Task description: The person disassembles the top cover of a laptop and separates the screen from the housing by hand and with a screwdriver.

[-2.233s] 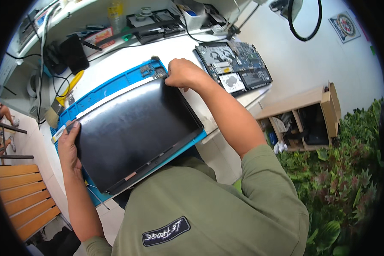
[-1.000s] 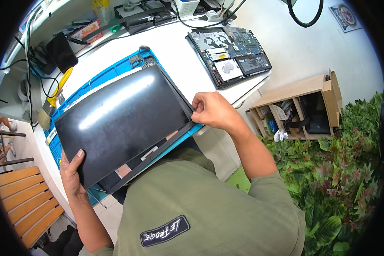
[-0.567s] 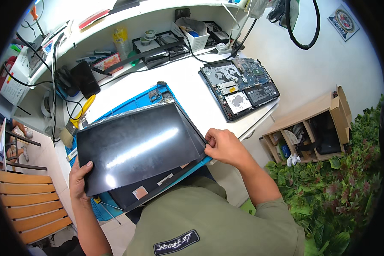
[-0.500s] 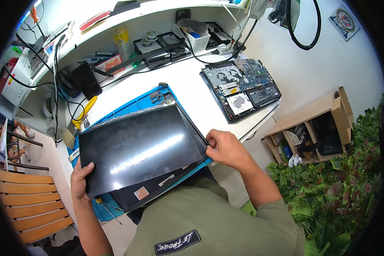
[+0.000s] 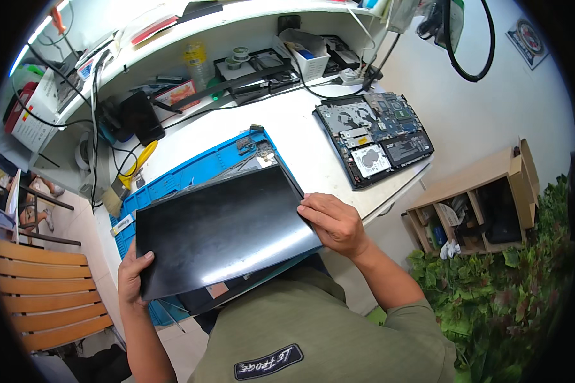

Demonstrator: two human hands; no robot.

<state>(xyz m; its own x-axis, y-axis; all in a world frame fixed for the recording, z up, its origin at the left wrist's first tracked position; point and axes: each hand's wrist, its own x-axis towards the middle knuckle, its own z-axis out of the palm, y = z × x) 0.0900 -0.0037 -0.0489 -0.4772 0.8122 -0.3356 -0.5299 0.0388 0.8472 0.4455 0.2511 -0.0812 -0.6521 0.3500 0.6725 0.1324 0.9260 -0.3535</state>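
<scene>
A thin black display panel point(image 5: 220, 230) is lifted and tilted above a laptop lid frame point(image 5: 252, 163) lying on a blue work mat point(image 5: 191, 169). My left hand point(image 5: 133, 274) grips the panel's left lower corner, thumb on its face. My right hand point(image 5: 332, 223) holds its right edge with the fingers curled over the top. The panel hides most of the lid frame and the mat beneath it.
An opened laptop base point(image 5: 374, 137) with exposed boards lies at the right of the white desk point(image 5: 300, 127). Cables, a black box point(image 5: 140, 115), a yellow-handled tool point(image 5: 137, 163) and trays crowd the back. A wooden bench point(image 5: 45, 293) stands left, a low wooden shelf point(image 5: 479, 204) and plants right.
The panel has been lifted off the lid frame and drawn toward my body. My right hand slid from the far top corner down to the right edge; my left hand stayed on the left corner.
</scene>
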